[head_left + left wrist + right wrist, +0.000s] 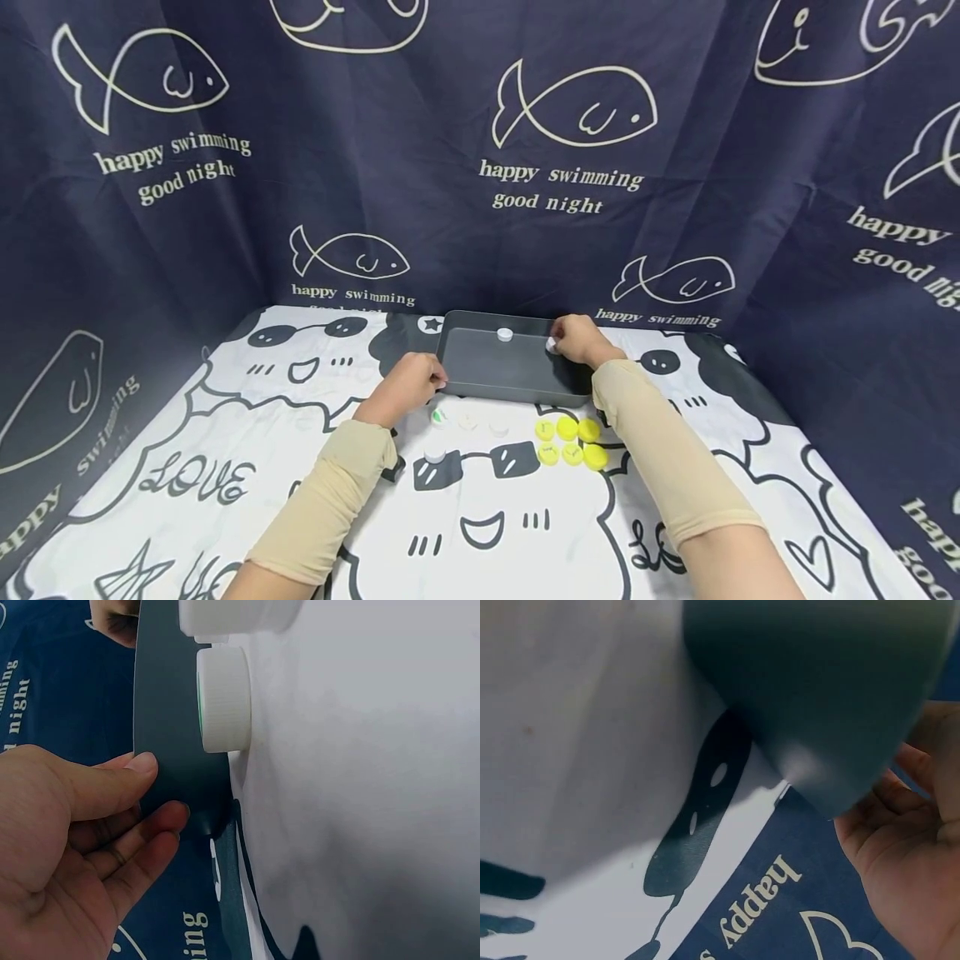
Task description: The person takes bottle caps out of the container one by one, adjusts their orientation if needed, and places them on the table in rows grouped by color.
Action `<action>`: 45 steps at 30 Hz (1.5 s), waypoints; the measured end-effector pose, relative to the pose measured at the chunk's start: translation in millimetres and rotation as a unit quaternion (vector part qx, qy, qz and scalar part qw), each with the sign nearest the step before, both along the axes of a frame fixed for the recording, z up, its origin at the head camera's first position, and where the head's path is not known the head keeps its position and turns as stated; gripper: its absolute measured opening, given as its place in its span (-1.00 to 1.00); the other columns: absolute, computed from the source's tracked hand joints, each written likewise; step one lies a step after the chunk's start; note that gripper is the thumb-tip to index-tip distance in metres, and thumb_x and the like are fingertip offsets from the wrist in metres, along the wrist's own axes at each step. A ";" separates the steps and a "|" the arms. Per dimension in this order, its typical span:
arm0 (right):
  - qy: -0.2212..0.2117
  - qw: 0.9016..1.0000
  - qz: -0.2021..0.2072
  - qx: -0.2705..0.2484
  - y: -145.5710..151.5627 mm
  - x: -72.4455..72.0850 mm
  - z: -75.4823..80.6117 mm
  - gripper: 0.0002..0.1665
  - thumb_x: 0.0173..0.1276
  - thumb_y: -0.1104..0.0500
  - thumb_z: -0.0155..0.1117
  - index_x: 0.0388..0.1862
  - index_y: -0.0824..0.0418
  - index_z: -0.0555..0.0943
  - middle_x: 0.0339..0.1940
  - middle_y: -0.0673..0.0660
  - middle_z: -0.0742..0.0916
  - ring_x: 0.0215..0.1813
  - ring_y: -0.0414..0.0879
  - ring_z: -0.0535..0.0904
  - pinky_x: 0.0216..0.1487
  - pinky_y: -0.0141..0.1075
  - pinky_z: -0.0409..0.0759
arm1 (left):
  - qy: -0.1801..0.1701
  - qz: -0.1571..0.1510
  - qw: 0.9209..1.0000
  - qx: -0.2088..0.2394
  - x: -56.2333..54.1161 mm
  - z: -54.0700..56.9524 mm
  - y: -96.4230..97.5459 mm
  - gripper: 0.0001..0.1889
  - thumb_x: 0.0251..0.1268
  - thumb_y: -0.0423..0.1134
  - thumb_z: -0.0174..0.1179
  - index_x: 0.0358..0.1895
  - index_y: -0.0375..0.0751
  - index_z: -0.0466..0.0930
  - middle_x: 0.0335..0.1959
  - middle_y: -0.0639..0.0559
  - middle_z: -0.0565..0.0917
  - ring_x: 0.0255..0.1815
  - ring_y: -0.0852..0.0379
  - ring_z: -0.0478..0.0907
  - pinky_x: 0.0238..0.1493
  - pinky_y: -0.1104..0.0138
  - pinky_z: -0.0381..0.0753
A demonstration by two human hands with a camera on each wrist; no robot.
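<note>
A dark grey rectangular tray (495, 367) lies toward the back of the table. My left hand (411, 383) is at its front left corner; in the left wrist view the thumb laps over the tray wall (169, 712) and the fingers curl against its outside. Over the tray's right end, my right hand (581, 340) pinches a white bottle cap (552, 344). The tray wall (817, 697) hides the fingertips and that cap in the right wrist view. Another white cap (505, 334) sits inside the tray near its back wall.
In front of the tray are several white caps, including a green-topped one (438, 415) and one closer to me (435, 455). Several yellow caps (567, 429) stand in two rows at the right. A white patterned cloth (480, 558) covers the table; a dark blue curtain (450, 167) hangs behind.
</note>
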State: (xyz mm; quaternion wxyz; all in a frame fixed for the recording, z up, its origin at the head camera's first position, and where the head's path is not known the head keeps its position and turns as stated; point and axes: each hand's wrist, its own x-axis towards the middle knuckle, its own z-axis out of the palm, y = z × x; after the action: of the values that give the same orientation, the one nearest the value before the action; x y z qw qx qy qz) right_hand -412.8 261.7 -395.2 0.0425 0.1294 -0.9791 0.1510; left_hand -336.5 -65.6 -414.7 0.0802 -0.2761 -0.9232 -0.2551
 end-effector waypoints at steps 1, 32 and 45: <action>0.002 1.000 0.001 -0.008 -0.4 1.0 1.1 -0.78 0.12 0.28 0.41 -0.22 0.31 0.70 -0.33 0.15 0.74 -0.18 0.08 0.60 -0.01 -0.04 0.57 | 0.000 0.001 1.000 0.001 0.1 -0.4 0.0 -0.91 0.25 -0.47 0.30 -0.34 -0.30 0.78 -0.33 -0.03 0.72 -0.22 0.05 0.68 -0.10 0.27 0.67; 0.080 0.969 0.196 -0.130 -90.2 126.5 32.6 -0.77 0.12 0.25 0.56 -0.22 0.21 0.73 -0.34 -0.01 0.72 -0.29 -0.15 0.61 -0.22 -0.36 0.61 | 0.026 -0.016 1.000 0.003 -3.8 -1.2 -2.4 -0.91 0.21 -0.49 0.30 -0.37 -0.32 0.79 -0.39 0.00 0.72 -0.29 0.07 0.68 -0.16 0.27 0.67; -0.002 0.962 0.271 -0.031 -126.5 163.6 12.2 -0.73 0.15 0.26 0.50 -0.13 0.19 0.75 -0.21 0.01 0.73 -0.19 -0.14 0.63 -0.12 -0.35 0.60 | 0.035 -0.021 0.999 -0.004 -4.9 -1.3 -2.5 -0.91 0.20 -0.48 0.30 -0.39 -0.29 0.78 -0.39 -0.01 0.72 -0.29 0.07 0.68 -0.16 0.26 0.67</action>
State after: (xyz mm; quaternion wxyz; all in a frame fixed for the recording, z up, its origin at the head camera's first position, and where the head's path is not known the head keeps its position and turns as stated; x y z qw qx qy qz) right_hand -249.2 135.2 -383.0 0.0016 0.3886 -0.9022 0.1870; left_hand -341.4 -68.0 -416.0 0.1060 -0.3042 -0.9148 -0.2435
